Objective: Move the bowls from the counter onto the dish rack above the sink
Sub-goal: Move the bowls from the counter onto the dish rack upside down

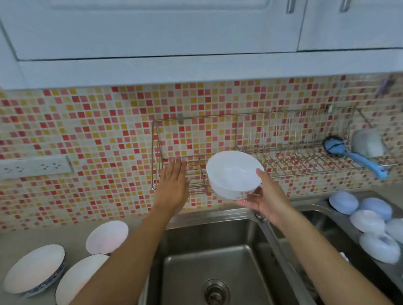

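Note:
My right hand (263, 199) holds a white bowl (232, 172) from below, thumb on its rim, tilted toward me in front of the wire dish rack (291, 163) on the tiled wall. My left hand (174, 184) is raised beside the bowl at the rack's left end, fingers straight, holding nothing. Three white bowls stand on the counter at the left: a small one (106, 237), a blue-patterned one (34, 268) and one with a dark rim (81, 280), partly hidden by my left forearm.
A steel sink (191, 270) with its drain (215, 294) lies below my arms. A blue-handled brush (356, 157) and a pale cup (367, 143) sit at the rack's right end. Several overturned bowls (374, 222) lie at the right of the sink. A socket strip (31, 166) is on the wall.

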